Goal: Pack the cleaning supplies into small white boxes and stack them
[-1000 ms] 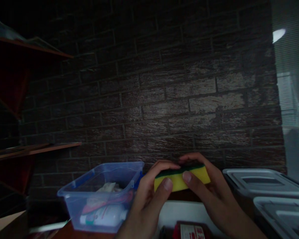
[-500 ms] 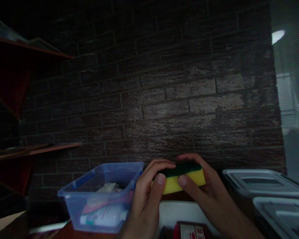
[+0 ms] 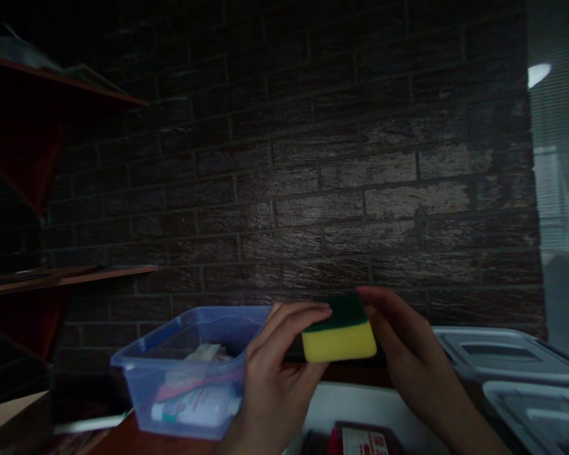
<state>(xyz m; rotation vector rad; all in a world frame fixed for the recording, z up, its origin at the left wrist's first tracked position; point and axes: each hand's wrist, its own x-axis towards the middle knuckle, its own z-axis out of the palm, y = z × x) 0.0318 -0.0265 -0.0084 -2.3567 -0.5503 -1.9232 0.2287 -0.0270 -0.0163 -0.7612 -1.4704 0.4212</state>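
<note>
A yellow sponge (image 3: 340, 344) with a dark green scouring top is held up between my two hands, above a white container (image 3: 334, 399). My left hand (image 3: 279, 366) grips its left end, with fingers over the green side and the thumb underneath. At the sponge's far right edge, my right hand (image 3: 405, 344) has its thumb and fingers close together against it. The fingertips there are partly hidden. Below the hands, a red package with a white label (image 3: 364, 441) lies in the white container.
On the left stands a clear blue plastic bin (image 3: 137, 395) holding a white bottle (image 3: 196, 406) and other items. Grey lids (image 3: 507, 354) lie to the right. Wall shelves (image 3: 76, 276) jut out at left, and a dark brick wall (image 3: 303, 189) rises behind.
The sponge has been turned so that its narrow end faces me. My left thumb moved from its front to beneath it, and my right hand shifted to its far right edge.
</note>
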